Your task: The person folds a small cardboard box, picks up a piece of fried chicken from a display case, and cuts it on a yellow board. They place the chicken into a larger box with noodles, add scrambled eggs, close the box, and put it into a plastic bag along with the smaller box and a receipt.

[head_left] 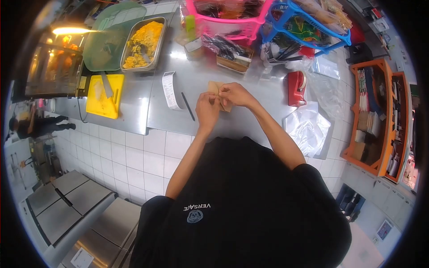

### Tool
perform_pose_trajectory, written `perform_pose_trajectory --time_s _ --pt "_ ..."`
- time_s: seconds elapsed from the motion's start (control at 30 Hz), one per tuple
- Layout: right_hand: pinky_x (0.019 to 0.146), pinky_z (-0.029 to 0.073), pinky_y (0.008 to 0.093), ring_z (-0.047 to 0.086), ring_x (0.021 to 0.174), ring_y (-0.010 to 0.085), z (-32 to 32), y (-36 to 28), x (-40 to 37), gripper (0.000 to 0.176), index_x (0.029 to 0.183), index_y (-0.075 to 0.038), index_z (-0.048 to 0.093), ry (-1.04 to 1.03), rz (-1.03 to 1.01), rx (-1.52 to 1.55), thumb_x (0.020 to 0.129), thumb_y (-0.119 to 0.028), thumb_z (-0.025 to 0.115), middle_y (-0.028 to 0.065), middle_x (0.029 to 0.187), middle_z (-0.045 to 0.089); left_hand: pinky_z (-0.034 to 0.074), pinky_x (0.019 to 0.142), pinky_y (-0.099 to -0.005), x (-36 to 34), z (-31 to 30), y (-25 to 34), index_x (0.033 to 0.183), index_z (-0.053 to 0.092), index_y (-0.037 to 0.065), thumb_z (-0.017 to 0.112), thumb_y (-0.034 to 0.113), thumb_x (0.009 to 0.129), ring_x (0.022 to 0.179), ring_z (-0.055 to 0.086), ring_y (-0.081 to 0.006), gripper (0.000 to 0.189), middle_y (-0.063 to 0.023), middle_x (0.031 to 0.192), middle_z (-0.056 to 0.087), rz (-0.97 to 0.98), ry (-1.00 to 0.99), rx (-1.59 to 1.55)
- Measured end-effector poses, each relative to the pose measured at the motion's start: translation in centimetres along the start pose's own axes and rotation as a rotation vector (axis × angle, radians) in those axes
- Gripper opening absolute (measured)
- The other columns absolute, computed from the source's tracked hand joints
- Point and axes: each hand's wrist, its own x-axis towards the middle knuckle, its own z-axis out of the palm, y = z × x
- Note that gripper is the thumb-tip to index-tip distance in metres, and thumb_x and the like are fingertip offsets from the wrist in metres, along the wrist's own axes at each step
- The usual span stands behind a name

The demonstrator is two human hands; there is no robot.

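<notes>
A small brown paper bag (214, 86) is between my two hands over the steel table. My left hand (208, 109) is closed, its fingertips pinching the near side of the paper. My right hand (237, 94) pinches the paper from the right, thumb and fingers together. Both hands' fingertips nearly meet, and they cover much of the bag. Left of my left hand lie a black pen (188, 106) and a long white printed receipt (170, 91).
A yellow cutting board (115, 108) with a knife (107, 85) and a metal tray (139, 69) of yellow food stand left. Pink (223, 21) and blue baskets (308, 41) are behind. Right are a red tape dispenser (294, 94) and clear plastic bags (307, 127). Another person (42, 125) is far left.
</notes>
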Motion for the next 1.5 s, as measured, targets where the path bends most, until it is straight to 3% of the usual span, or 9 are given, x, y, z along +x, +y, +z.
perform_pose_trajectory --time_s 0.37,0.57,0.67,0.77,0.97,1.07,1.27,1.37,1.5 --pt "0.051 0.044 0.0260 0.064 0.063 0.0111 1.0 1.9 0.9 0.016 0.092 0.003 0.065 0.073 0.051 0.065 0.096 -0.011 0.057 0.0079 0.076 0.067 0.049 0.083 -0.0402 0.9 0.5 -2.0 0.092 0.072 0.001 0.069 0.013 0.086 0.090 0.063 -0.0320 0.013 -0.0146 0.097 0.066 0.071 -0.046 -0.044" --pt "0.054 0.047 0.0263 0.063 0.062 0.0107 0.8 -1.1 -0.6 0.021 0.095 0.002 0.068 0.075 0.113 0.080 0.095 -0.017 0.059 0.0080 0.075 0.068 0.044 0.086 -0.0465 1.7 2.2 -2.0 0.093 0.068 0.001 0.070 0.019 0.083 0.098 0.056 -0.0353 0.021 -0.0163 0.103 0.060 0.028 -0.183 0.254" --pt "0.055 0.048 0.0272 0.062 0.059 0.0109 2.6 3.0 1.3 0.020 0.094 0.001 0.070 0.398 -0.183 -0.027 0.093 -0.016 0.061 0.0078 0.074 0.069 0.041 0.084 -0.0500 0.9 2.4 -0.4 0.096 0.062 0.000 0.064 0.018 0.087 0.101 0.051 -0.0367 0.021 -0.0168 0.107 0.054 0.045 -0.091 0.277" --pt "0.068 0.053 0.0362 0.068 0.066 0.0267 2.8 2.0 0.7 0.023 0.091 -0.002 0.073 0.397 0.021 -0.028 0.086 -0.021 0.062 0.0169 0.079 0.071 0.039 0.083 -0.0502 0.4 3.0 -1.0 0.101 0.057 -0.001 0.061 0.018 0.089 0.102 0.049 -0.0367 0.023 -0.0166 0.108 0.052 0.055 -0.081 0.300" --pt "0.067 0.053 0.0360 0.068 0.065 0.0251 2.2 0.6 0.6 0.020 0.090 0.000 0.071 0.404 0.079 -0.052 0.084 -0.016 0.062 0.0140 0.072 0.070 0.038 0.083 -0.0497 0.1 3.2 -0.7 0.103 0.054 -0.002 0.058 0.017 0.090 0.101 0.049 -0.0369 0.023 -0.0172 0.109 0.050 0.068 -0.037 0.306" --pt "0.052 0.048 0.0282 0.059 0.055 0.0097 2.0 1.7 0.8 0.020 0.102 0.001 0.070 0.308 0.076 0.076 0.088 -0.011 0.063 0.0073 0.069 0.067 0.038 0.083 -0.0504 0.1 3.2 -0.8 0.104 0.052 -0.002 0.057 0.016 0.090 0.101 0.048 -0.0380 0.023 -0.0187 0.110 0.049 0.067 -0.020 0.235" --pt "0.068 0.053 0.0337 0.065 0.068 0.0228 2.6 0.3 -0.6 0.031 0.115 -0.001 0.068 0.433 -0.186 -0.188 0.090 -0.018 0.062 0.0142 0.087 0.073 0.040 0.082 -0.0518 0.0 4.2 -1.5 0.103 0.049 -0.005 0.053 0.008 0.092 0.097 0.048 -0.0415 0.018 -0.0227 0.111 0.049 0.182 0.056 0.088" --pt "0.077 0.053 0.0359 0.066 0.075 0.0292 2.6 0.3 -1.0 0.031 0.116 -0.003 0.068 0.371 -0.100 -0.140 0.091 -0.020 0.061 0.0154 0.096 0.073 0.040 0.082 -0.0514 0.2 4.3 -2.0 0.102 0.049 -0.006 0.053 0.007 0.093 0.095 0.049 -0.0420 0.016 -0.0236 0.111 0.049 0.183 0.024 0.027" --pt "0.065 0.051 0.0326 0.063 0.065 0.0199 1.6 0.2 0.3 0.024 0.102 0.000 0.071 0.339 -0.187 -0.138 0.090 -0.018 0.062 0.0115 0.082 0.072 0.040 0.082 -0.0511 0.6 4.1 -1.8 0.102 0.048 -0.006 0.054 0.006 0.092 0.096 0.048 -0.0422 0.016 -0.0240 0.110 0.049 0.215 -0.009 -0.005"
